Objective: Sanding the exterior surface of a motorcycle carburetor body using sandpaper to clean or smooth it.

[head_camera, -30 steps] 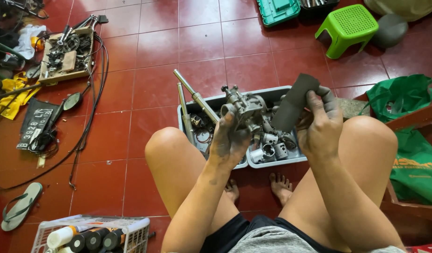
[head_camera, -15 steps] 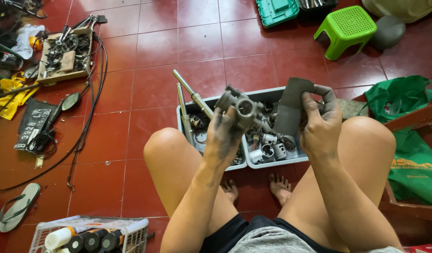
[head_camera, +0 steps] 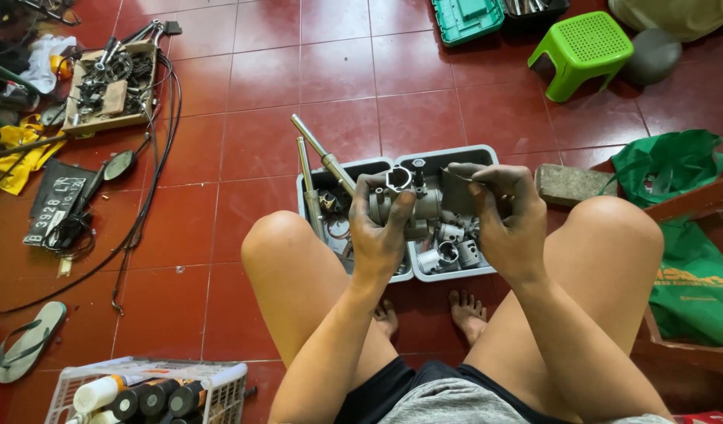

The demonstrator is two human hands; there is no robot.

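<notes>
Head view looks down on a person seated on a red tiled floor (head_camera: 244, 118) with bare knees raised either side of a grey plastic tray (head_camera: 448, 157); the tray, taken here as the landmark, lies on the floor between the shins and is filled with small metal parts, rings and cylinders; the left hand (head_camera: 381, 228) is raised just above the tray's near half, fingers clenched round a grey metal carburettor body (head_camera: 405, 200), which is held clear of the tray with a round opening facing up; the right hand (head_camera: 507, 216), grimy and dark, hovers over the tray's right half just beside that part, thumb and forefinger pinched on a small dark piece (head_camera: 460, 174) too small to tell apart; two long metal rods (head_camera: 322, 157) lean out of the tray's left end, pointing away up-left; a grey stone block (head_camera: 569, 184) lies just right of the tray; beyond it, further right, green bags (head_camera: 675, 169) rest against a wooden edge; far behind the tray stands a green plastic stool (head_camera: 581, 51); well left of the tray a board of engine parts (head_camera: 110, 86) sits among black cables (head_camera: 153, 173); a sandal (head_camera: 28, 341) lies far to the near left; a white wire basket (head_camera: 146, 392) of bottles stands nearer the viewer, left of the tray.
</notes>
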